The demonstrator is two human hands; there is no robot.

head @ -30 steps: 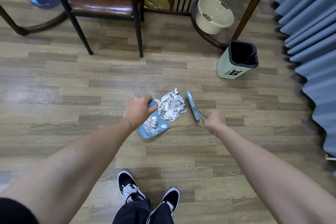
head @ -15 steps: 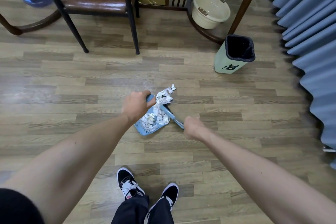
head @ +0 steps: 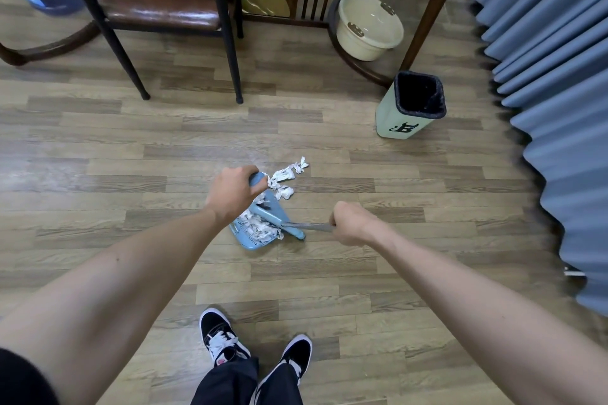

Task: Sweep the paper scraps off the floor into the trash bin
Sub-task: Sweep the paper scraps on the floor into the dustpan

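A: Scraps location?
B: Most scraps [head: 260, 223] lie in the dustpan [head: 255, 235]; some [head: 286, 179] lie on the floor [head: 164, 174] just beyond it. Bin [head: 411, 105] stands well apart.
A: Hands?
B: Left hand [head: 235, 194] is curled around the dustpan handle. Right hand [head: 353, 223] is fisted around the brush [head: 292, 228] handle.
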